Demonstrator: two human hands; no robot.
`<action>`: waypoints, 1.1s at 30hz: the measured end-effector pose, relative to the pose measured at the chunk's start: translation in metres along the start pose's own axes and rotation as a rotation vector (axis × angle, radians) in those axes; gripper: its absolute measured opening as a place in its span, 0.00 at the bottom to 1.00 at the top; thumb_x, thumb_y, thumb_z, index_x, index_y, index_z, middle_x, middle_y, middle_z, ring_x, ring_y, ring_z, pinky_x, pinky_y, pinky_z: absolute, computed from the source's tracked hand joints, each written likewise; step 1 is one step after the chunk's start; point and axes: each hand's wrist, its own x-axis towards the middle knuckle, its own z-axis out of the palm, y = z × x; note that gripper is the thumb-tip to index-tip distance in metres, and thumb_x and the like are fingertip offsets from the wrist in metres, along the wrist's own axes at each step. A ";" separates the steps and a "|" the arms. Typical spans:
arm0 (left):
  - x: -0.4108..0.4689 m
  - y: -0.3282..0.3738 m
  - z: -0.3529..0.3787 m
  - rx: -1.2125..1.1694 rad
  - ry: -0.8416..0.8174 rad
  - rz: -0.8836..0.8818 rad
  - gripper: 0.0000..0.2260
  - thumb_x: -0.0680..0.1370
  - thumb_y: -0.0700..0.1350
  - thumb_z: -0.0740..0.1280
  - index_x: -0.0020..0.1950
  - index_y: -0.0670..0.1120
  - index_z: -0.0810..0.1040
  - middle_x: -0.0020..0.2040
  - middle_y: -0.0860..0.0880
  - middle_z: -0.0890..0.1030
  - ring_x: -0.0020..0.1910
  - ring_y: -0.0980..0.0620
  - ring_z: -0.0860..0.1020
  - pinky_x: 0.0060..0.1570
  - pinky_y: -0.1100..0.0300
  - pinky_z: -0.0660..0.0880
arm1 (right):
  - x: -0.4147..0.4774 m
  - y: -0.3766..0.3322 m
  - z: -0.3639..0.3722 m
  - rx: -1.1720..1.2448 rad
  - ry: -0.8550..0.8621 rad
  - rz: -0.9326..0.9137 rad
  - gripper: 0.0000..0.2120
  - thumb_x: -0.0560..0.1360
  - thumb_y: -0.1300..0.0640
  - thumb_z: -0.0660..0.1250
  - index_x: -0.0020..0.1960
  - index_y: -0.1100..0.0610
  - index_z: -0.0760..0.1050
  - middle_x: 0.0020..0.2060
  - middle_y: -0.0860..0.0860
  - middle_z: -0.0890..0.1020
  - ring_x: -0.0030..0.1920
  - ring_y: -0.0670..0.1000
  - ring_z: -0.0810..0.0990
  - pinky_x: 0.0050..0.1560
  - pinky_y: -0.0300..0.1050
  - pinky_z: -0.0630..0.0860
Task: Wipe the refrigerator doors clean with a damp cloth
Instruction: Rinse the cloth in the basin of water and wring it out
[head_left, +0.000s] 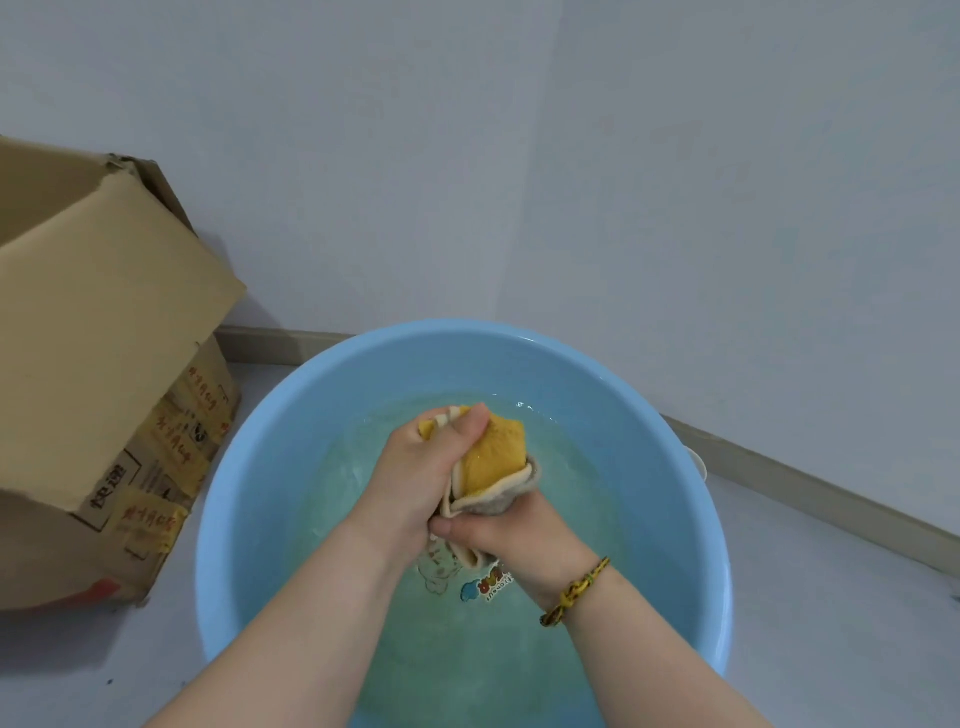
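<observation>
Both hands (467, 499) grip cloth (493, 457) over basin (249, 467) w/ water, grey floor (831, 597).

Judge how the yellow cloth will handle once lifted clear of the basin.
The cloth, bunched and folded between left hand and right hand, looks soft and floppy. Held over the water-filled basin, it is probably soaked, so heavier and likely to drip.

One cloth (492, 454), one basin (322, 395), one box (104, 332)

Left hand (426, 467) and right hand (511, 535) gripping a bunched yellow cloth (493, 457) above a water-filled blue basin (249, 467), cardboard box (104, 364) beside it
</observation>
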 end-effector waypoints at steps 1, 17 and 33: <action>-0.001 0.001 0.000 0.017 0.000 -0.006 0.13 0.64 0.52 0.66 0.36 0.43 0.76 0.31 0.47 0.80 0.31 0.52 0.79 0.34 0.63 0.76 | 0.000 -0.001 0.001 0.011 -0.027 0.012 0.15 0.60 0.64 0.72 0.46 0.57 0.76 0.36 0.44 0.82 0.39 0.41 0.80 0.40 0.35 0.76; 0.013 -0.005 0.011 0.004 0.419 -0.051 0.24 0.66 0.40 0.75 0.59 0.39 0.72 0.52 0.40 0.79 0.43 0.49 0.78 0.52 0.57 0.74 | 0.021 -0.016 0.028 -1.412 0.482 -0.331 0.05 0.55 0.57 0.68 0.32 0.53 0.77 0.24 0.48 0.77 0.27 0.49 0.76 0.28 0.35 0.67; 0.014 0.012 -0.012 -0.110 0.072 0.077 0.22 0.76 0.50 0.59 0.21 0.47 0.71 0.21 0.50 0.74 0.21 0.56 0.71 0.25 0.70 0.70 | 0.027 -0.025 0.022 -0.478 -0.094 0.118 0.10 0.67 0.69 0.62 0.32 0.56 0.71 0.22 0.48 0.73 0.24 0.45 0.72 0.34 0.40 0.75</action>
